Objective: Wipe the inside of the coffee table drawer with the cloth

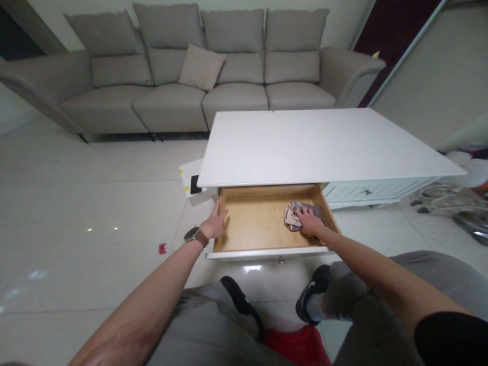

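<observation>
A wooden drawer (255,218) with a white front is pulled out from under a white table (312,145). Inside it, at the right end, lies a folded patterned cloth (293,216) in brown and cream. My right hand (309,221) rests on this cloth with its fingers spread over it. At the drawer's left side wall, my left hand (215,222) touches the edge, fingers apart, with nothing held. A watch with a brown strap is on my left wrist.
A grey sofa (236,96) stands behind the table. A white box (190,173) with a black item is on the floor left of the drawer. A red scrap (162,248) lies farther left. Something red (297,345) is between my feet.
</observation>
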A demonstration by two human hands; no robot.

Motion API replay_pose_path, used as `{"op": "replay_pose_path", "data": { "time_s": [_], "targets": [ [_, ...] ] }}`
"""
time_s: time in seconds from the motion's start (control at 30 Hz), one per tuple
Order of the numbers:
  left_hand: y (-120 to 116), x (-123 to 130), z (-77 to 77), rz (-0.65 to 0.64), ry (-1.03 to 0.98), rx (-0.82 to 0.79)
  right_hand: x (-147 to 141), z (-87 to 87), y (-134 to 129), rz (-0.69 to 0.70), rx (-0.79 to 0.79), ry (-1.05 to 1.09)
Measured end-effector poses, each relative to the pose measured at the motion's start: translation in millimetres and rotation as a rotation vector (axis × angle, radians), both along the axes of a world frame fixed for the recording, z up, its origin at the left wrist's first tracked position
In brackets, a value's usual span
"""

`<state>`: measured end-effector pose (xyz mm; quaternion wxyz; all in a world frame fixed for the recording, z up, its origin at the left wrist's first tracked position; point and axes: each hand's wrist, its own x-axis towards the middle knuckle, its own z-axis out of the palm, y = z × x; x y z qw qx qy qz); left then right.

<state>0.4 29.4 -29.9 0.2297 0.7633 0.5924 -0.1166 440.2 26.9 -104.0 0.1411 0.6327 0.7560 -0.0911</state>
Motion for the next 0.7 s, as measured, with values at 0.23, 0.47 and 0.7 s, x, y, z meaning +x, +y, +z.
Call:
{"op": "replay_pose_path", "data": {
  "time_s": [0.23,0.47,0.7],
  "targets": [
    [9,9,-0.8,0.040,0.060,-0.056,-3,4.2,0,-0.018,-0.027,0.031],
    [15,3,-4.3,0.070,0.034,-0.039,-2,2.6,1,-0.018,-0.020,0.032],
    [15,3,-0.4,0.035,0.011,-0.002,-1,0.2,2,-0.001,0.004,0.037]
  ]
}}
